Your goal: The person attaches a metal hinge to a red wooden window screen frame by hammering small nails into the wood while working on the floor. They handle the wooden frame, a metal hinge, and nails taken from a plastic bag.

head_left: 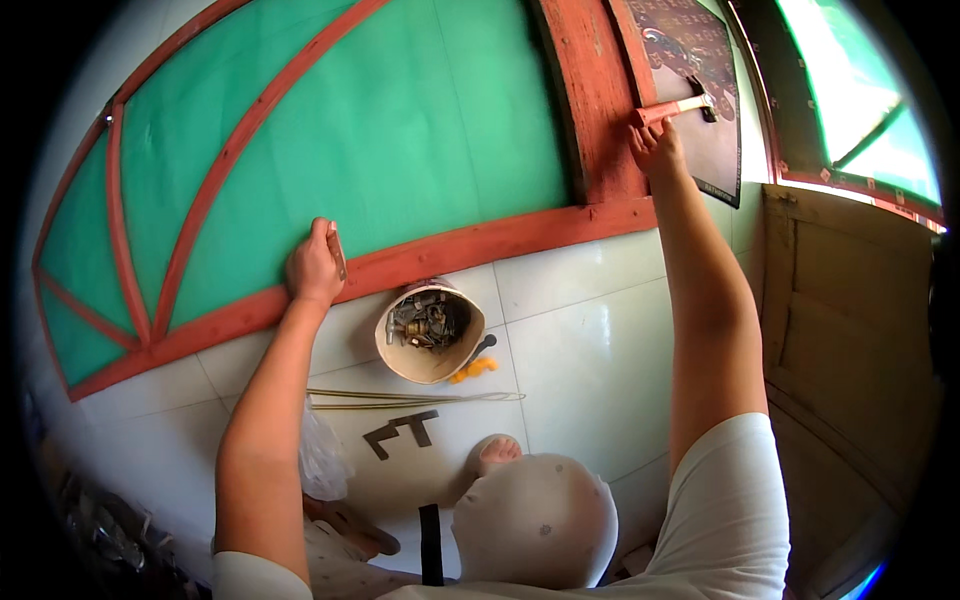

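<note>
A large red wooden frame [400, 262] with green mesh [370, 130] stretched across it lies in front of me. My left hand [315, 265] is closed at the frame's near rail, holding a thin, flat brown piece [337, 252] with small dark spots; most of it is hidden by the fingers. Far to the right, my right arm is stretched out. The fingers of my right hand [658, 148] are closed at the handle end of a hammer [672, 109] with a red grip and a dark head. The hammer's head is over a patterned mat [708, 150] beside the frame.
A round tub [408, 362] of metal hardware stands near the frame's rail, with an orange item [474, 370] beside it. Dark L-shaped brackets [412, 432], a long thin looped strip [420, 401] and a plastic bag [322, 455] lie on the tiles. Wooden panelling [835, 330] stands at right.
</note>
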Demonstrator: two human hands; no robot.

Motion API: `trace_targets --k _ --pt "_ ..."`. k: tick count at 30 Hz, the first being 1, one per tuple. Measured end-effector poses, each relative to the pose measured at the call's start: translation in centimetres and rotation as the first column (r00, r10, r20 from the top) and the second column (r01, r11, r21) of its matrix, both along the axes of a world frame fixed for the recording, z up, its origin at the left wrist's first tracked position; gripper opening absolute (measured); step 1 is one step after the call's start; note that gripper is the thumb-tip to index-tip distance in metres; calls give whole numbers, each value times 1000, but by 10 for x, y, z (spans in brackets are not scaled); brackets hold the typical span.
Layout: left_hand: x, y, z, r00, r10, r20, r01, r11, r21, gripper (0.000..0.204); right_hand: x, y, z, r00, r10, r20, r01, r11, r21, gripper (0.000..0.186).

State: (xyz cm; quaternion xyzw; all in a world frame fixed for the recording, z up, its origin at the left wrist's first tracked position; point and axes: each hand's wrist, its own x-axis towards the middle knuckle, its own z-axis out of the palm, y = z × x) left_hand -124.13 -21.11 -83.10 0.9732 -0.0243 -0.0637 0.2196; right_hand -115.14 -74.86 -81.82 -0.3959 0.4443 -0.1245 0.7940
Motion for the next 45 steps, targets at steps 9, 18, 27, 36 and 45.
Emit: trace_targets --k 9,18,27,36,45 --pt "2 1 -15 998 -8 -62 9 1000 13 14 -3 -98 38 960 185 209 -188 982 -2 30" --pt "3 1 6 997 -21 -80 20 1000 -14 12 -333 85 147 997 -74 -33 79 976 203 31" --pt "-9 34 5 978 -29 208 87 958 -274 19 -472 216 174 915 129 -383 78 874 479 31" --pt "-173 161 148 318 -361 -877 447 872 -197 82 -464 213 146 747 242 -619 55 905 421 17" --pt "-249 206 52 260 62 -964 -338 941 -30 57 -445 237 123 670 155 -726 88 954 286 20"
